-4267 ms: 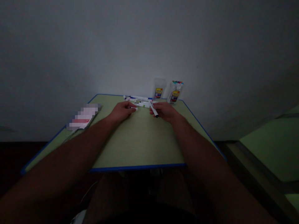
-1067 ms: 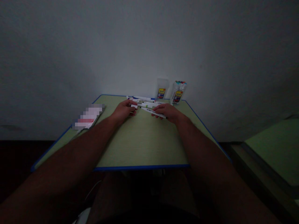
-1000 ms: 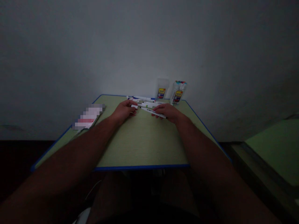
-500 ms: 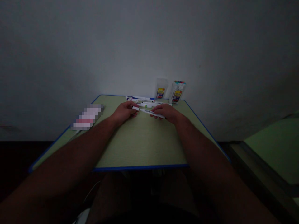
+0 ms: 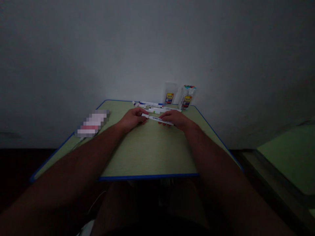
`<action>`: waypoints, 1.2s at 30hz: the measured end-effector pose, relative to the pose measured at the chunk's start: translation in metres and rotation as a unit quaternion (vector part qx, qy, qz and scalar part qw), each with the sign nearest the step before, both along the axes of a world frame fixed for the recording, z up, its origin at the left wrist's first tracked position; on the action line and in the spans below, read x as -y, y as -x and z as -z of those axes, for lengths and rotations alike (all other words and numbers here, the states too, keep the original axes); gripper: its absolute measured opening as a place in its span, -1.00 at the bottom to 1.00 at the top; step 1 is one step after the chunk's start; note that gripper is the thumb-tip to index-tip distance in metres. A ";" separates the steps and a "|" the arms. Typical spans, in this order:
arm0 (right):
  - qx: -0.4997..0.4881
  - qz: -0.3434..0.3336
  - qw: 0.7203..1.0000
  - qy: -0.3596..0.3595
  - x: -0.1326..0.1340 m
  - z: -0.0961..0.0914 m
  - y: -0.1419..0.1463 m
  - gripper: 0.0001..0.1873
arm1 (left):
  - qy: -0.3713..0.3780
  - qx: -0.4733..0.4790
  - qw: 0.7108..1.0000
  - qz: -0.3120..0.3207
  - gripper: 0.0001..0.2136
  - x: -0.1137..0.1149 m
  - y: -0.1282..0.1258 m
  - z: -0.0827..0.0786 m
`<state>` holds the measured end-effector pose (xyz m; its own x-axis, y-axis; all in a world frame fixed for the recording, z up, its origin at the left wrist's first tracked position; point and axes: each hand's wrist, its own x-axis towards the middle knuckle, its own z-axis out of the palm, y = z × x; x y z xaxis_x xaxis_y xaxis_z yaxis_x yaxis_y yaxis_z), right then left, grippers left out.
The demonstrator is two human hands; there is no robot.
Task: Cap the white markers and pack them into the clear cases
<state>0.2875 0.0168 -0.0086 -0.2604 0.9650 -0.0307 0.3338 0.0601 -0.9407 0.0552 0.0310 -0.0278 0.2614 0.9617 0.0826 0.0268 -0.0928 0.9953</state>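
open: desk (image 5: 147,154) front | far edge blocked: loose markers (image 5: 153,108), two boxes (image 5: 186,95) against wall | left: packet (image 5: 92,123)

This looks like a classroom or study room. The desk (image 5: 147,154) is a small, school-style one with a pale green top and a blue edge band, pushed up against a bare, plain white wall (image 5: 147,49). To the right stands a second desk (image 5: 290,157) with the same green top, set apart across a dark gap of floor. Writing supplies sit at the far edge: white markers (image 5: 152,106) lie loose near the wall, and beside them two clear plastic marker cases (image 5: 169,95) stand upright, one filled with coloured caps. The light is dim.
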 end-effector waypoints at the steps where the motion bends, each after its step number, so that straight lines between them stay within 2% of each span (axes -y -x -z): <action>1: -0.003 -0.001 1.000 0.004 0.000 0.000 0.000 -0.87 | 0.001 -0.001 1.000 0.002 -0.81 0.000 0.000 0.000; 9: -0.009 -0.012 1.000 0.009 -0.002 0.002 -0.001 -0.90 | -0.023 -0.005 0.999 0.038 -0.80 -0.001 0.001 0.003; 23: -0.010 -0.014 1.000 0.003 -0.002 0.003 0.000 -0.90 | -0.032 -0.025 0.998 0.043 -0.78 -0.001 0.001 0.003; 32: -0.026 -0.004 1.000 -0.004 -0.004 0.005 -0.001 -0.95 | -0.027 -0.024 0.999 0.036 -0.79 0.000 0.001 0.002; 36: -0.083 0.017 0.996 0.016 -0.005 0.007 0.001 -0.89 | -0.014 -0.001 1.000 0.006 -0.82 0.000 -0.001 0.001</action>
<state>0.2866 0.0220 -0.0154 -0.2317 0.9726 -0.0204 0.1745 0.0210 -0.9844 0.0561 0.0311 -0.0288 0.2741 0.9556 0.1086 0.0283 -0.1209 0.9923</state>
